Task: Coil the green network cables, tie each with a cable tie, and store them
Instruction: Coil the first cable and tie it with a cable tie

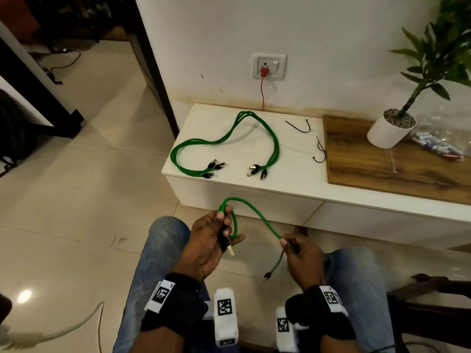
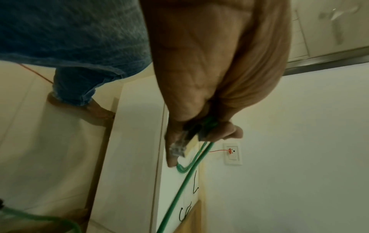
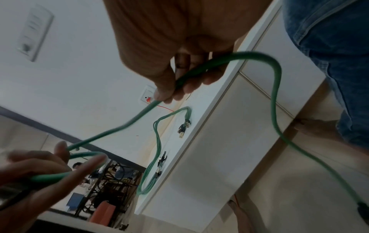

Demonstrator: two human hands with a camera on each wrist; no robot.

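One green network cable (image 1: 257, 213) arcs between both hands above my lap. My left hand (image 1: 212, 240) grips its plug end (image 1: 230, 250) and a small loop of it (image 2: 207, 124). My right hand (image 1: 297, 253) pinches the cable farther along (image 3: 180, 81), and the free end with a black plug (image 1: 267, 275) hangs below it. Several more green cables (image 1: 229, 138) lie in a loose bundle on the white cabinet top (image 1: 293, 169), also seen in the right wrist view (image 3: 157, 141). Black cable ties (image 1: 300, 127) lie to the right of them, with more (image 1: 319, 152) nearer the wooden board.
A wooden board (image 1: 382, 159) on the cabinet carries a white potted plant (image 1: 392, 128) and a plastic bag (image 1: 438, 146). A red cord (image 1: 262, 93) hangs from the wall socket (image 1: 269, 66). My knees in jeans (image 1: 158, 250) are below the hands; tiled floor lies left.
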